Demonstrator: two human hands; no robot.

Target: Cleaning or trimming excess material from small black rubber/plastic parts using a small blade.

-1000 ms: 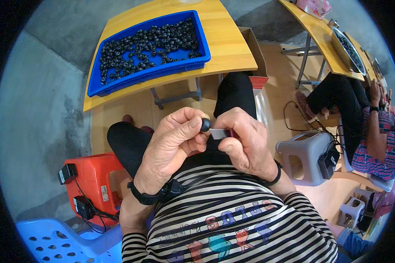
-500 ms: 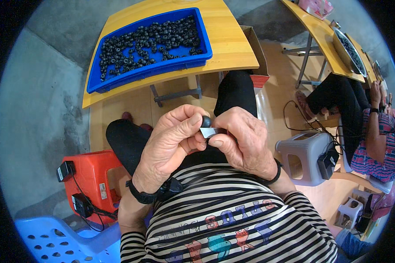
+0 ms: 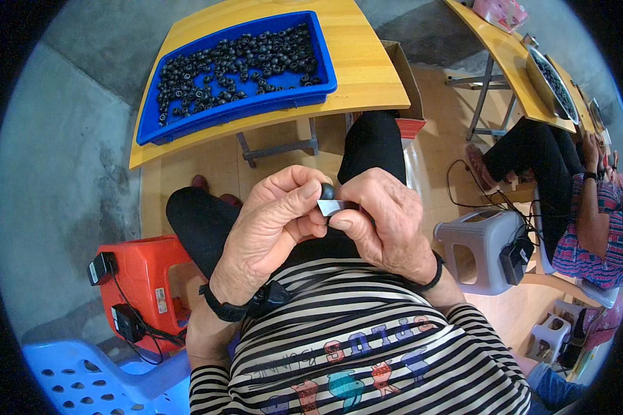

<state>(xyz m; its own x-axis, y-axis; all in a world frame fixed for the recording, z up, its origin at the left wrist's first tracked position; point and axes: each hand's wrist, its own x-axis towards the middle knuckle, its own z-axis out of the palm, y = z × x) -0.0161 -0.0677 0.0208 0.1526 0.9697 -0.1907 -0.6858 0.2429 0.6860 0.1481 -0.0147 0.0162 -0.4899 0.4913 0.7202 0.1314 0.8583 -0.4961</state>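
Note:
Between the thumb and fingers of my left hand (image 3: 273,214) is a small round black rubber-like piece (image 3: 327,191). My right hand (image 3: 384,218) is closed around a small knife, whose flat metal blade (image 3: 331,207) points left and lies against the black piece. The knife's handle is mostly hidden in my right fingers. Both hands are close together above my lap. Beyond them a blue tray (image 3: 246,111) holds many similar black ring-like pieces (image 3: 235,62).
The tray stands on a yellow table (image 3: 363,62), with a cardboard box (image 3: 410,104) beside it. A red stool (image 3: 142,277) with black devices and cables is at left, a blue plastic chair (image 3: 111,380) below it. At right are a grey stool (image 3: 481,249) and a seated person (image 3: 595,221).
Both hands keep nearly the same position and grip. The blade and black piece have shifted very slightly.

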